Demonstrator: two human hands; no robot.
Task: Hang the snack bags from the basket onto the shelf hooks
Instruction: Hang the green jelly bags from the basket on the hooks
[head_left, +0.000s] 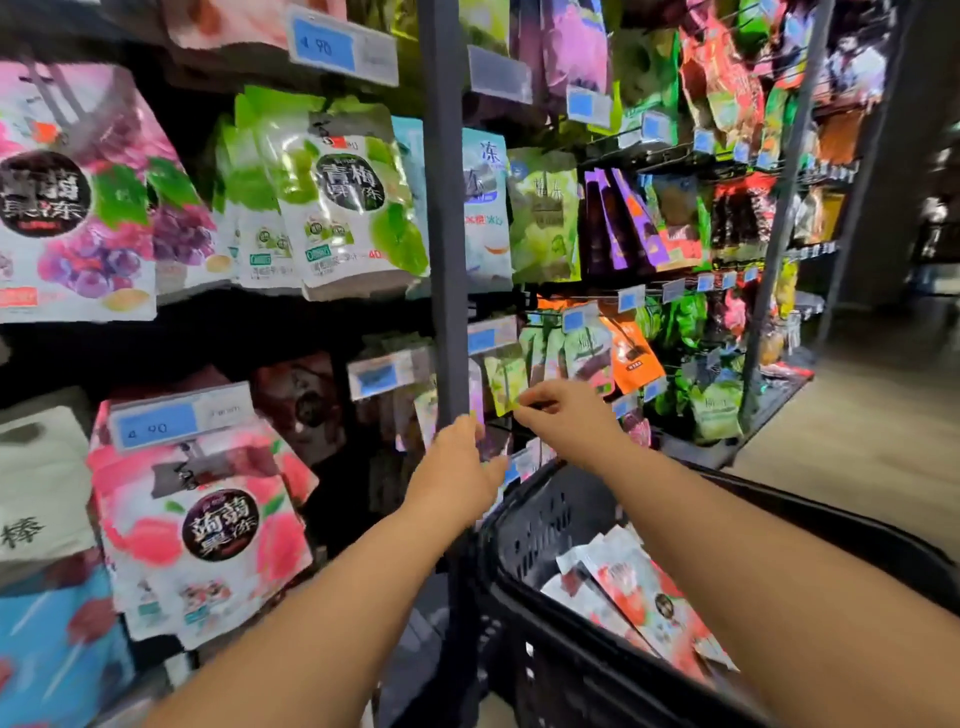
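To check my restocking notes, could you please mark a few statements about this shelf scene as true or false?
1. The black basket holds snack bags. True.
2. Both hands are inside the basket. False: the left hand and the right hand are raised above it, beside the dark post.
3. The right hand pinches a small green bag. True.
4. The bags in the basket are blue. False: they are red and white.
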